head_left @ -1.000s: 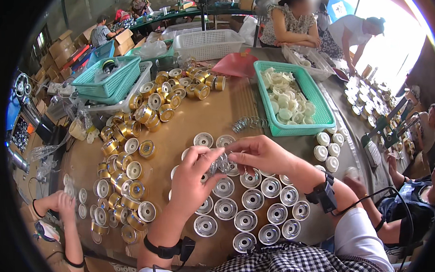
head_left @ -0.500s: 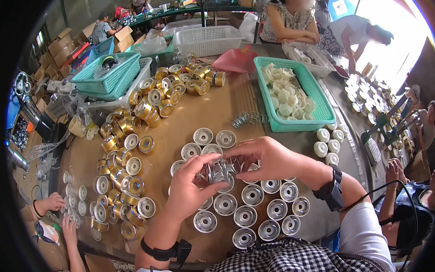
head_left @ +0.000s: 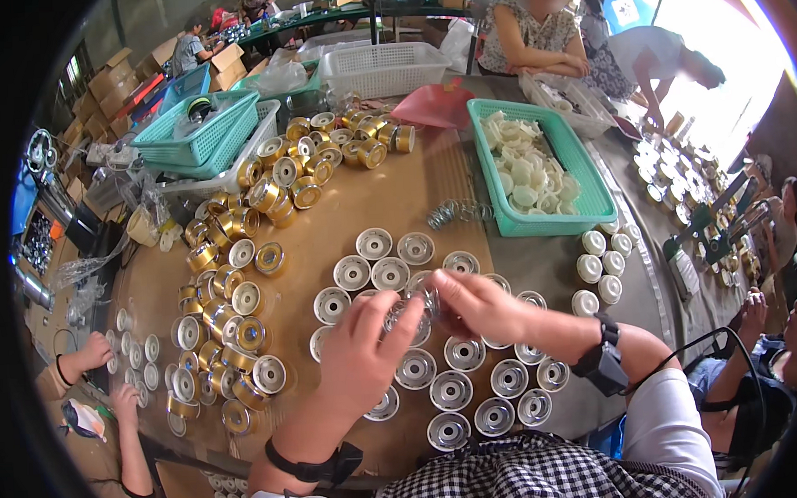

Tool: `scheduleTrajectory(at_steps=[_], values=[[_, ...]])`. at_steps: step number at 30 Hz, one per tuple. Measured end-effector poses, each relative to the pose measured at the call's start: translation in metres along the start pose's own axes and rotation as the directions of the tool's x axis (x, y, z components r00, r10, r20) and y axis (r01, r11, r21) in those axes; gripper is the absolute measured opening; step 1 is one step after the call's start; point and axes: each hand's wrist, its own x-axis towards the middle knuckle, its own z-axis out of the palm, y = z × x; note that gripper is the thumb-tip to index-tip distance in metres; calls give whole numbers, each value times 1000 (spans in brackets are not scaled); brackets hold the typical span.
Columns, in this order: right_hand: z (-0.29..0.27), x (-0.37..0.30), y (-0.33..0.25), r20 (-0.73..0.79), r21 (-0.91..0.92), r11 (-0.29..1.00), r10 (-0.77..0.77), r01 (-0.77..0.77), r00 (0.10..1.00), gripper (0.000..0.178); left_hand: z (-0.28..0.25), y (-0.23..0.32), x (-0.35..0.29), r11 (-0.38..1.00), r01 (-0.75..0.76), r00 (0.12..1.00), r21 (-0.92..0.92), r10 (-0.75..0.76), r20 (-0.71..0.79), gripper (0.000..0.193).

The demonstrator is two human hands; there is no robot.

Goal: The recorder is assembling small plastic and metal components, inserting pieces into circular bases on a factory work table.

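Note:
My left hand [head_left: 360,345] and my right hand [head_left: 481,309] meet above the middle of the table, their fingers curled. Between them they grip a bunch of shiny metal coil springs [head_left: 429,301], partly hidden by the fingers and smeared by motion. Below and around the hands stand white-rimmed round caps with silvery centres [head_left: 450,391], set out close together in rows. More coil springs [head_left: 450,214] lie tangled on the table beyond my hands, beside a green basket.
The green basket [head_left: 551,224] holds pale plastic pieces. Gold round parts [head_left: 272,260] are heaped at left; white caps [head_left: 590,269] stand at right. A red dustpan [head_left: 433,107] and stacked baskets [head_left: 189,155] lie farther back. Another person's hands [head_left: 95,350] work at the left edge.
My hands have drawn closer together around the springs, and the left has turned so its back covers more of them. The co-worker's hands at left have shifted slightly.

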Motion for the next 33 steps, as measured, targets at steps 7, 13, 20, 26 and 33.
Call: scheduleTrajectory(at_steps=[7,13,20,26,33], values=[[13,13,16,-226,-228,954,-245,193,943,44,19,10,3,1000,0,997,-13,-1,-75,44],[2,10,20,245,-680,216,-833,700,496,24,8,23,-14,-658,511,461,-553,-333,822,42],[25,-5,-8,669,-206,-237,-742,949,-39,43,-27,58,-50,-916,371,543,151,346,765,48],[38,22,-4,224,-390,812,-375,435,900,36,-13,6,-42,592,603,749,-535,-651,124,47],[42,47,26,21,-591,699,-484,401,875,25,11,1,-49,710,518,833,-477,-545,94,36]])
